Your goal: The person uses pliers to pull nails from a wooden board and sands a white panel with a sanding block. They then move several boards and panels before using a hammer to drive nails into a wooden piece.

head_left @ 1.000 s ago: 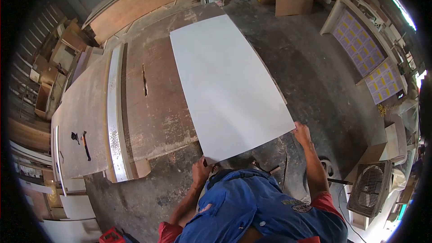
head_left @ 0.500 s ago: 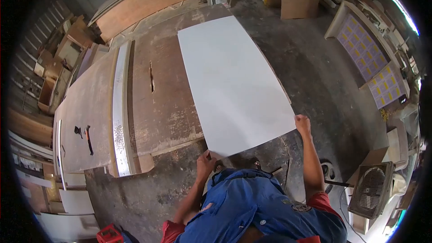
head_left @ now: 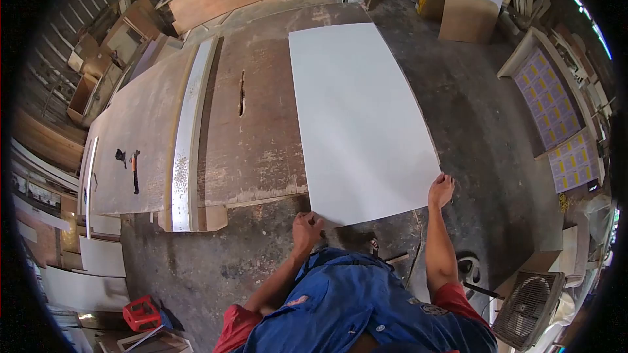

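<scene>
1. Left hand [head_left: 307, 230]: fingers pinching the near left corner of the sheet.
2. Right hand [head_left: 441, 189]: fingers closed on the near right corner.
3. White sheet [head_left: 363, 124]: flat on the worktop [head_left: 252, 150], its near end jutting past the edge.
4. Hammer [head_left: 135, 171]: on the worktop's left part.

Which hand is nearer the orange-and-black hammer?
Left. The left hand is right of the hammer; the right hand is farther right, across the white rectangular sheet.
</scene>
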{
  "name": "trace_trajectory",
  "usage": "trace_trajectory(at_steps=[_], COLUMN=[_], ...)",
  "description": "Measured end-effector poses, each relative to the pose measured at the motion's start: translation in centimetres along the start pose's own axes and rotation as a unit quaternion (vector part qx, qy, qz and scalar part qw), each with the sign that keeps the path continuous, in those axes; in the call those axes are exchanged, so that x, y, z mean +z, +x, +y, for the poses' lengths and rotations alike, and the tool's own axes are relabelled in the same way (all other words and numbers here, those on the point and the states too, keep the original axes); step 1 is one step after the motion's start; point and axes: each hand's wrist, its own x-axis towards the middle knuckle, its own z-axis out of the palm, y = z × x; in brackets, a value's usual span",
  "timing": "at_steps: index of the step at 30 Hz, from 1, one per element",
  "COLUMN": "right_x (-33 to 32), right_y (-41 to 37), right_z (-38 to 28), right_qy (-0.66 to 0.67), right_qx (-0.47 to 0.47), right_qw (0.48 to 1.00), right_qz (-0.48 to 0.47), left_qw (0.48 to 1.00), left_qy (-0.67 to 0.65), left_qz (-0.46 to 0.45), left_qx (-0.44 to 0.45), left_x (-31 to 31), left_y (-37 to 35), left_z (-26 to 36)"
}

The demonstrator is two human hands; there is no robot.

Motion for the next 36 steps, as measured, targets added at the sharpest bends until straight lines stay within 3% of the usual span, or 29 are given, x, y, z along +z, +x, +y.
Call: trace_trajectory(at_steps=[2,5,9,11,12,14,16,22,25,28,30,32,35,36], right_x=[-0.3,-0.1,0.0,-0.1,-0.2,0.4,0.4,0.5,0.4,1.0,2.1,3.1,1.8,2.1], right_y=[0.2,0.9,1.1,1.0,1.1,1.5,1.6,0.6,0.7,0.9,1.7,2.4,2.7,3.1], right_z=[0.0,0.2,0.3,0.2,0.0,0.8,0.8,1.4,1.3,2.4,3.3,4.3,3.6,4.2], right_qy=[-0.004,-0.012,-0.018,-0.014,-0.008,-0.016,-0.024,0.005,-0.019,0.057,0.008,0.011,0.007,-0.005], right_qx=[0.005,-0.002,0.014,0.008,0.007,-0.010,-0.028,-0.032,0.000,0.024,0.058,0.056,0.058,0.016], right_qw=[1.000,1.000,0.999,1.000,1.000,1.000,0.999,0.999,0.999,0.998,0.993,0.993,0.987,0.988], right_qz=[-0.008,-0.015,-0.029,-0.021,-0.013,-0.018,-0.023,-0.003,-0.039,-0.033,-0.100,-0.105,-0.149,-0.153], left_qw=[0.996,0.995,0.997,0.984,0.984,0.996,0.997,0.995,0.995,0.995,0.995,0.997,0.992,0.998], left_qy=[0.071,0.029,-0.001,0.000,-0.006,0.016,-0.021,-0.050,-0.063,-0.061,-0.054,0.025,-0.005,-0.039], left_qz=[-0.016,0.044,0.044,0.149,0.150,0.057,0.052,0.072,0.066,0.050,0.051,0.048,0.063,0.015], left_qx=[0.059,0.086,0.070,0.094,0.094,0.062,0.045,0.055,0.046,0.057,0.067,0.061,0.110,0.048], left_x=[0.4,1.4,2.0,2.4,2.4,1.8,2.8,2.1,2.1,2.1,1.6,1.2,2.2,1.9], left_y=[-0.1,-0.9,-1.3,-1.7,-1.6,-1.4,0.0,0.6,0.8,0.9,0.7,0.4,1.1,1.5], left_z=[0.0,-0.7,-0.9,-0.8,-0.8,-1.1,-4.5,-4.2,-5.0,-4.9,-4.3,-3.4,-5.2,-5.8])
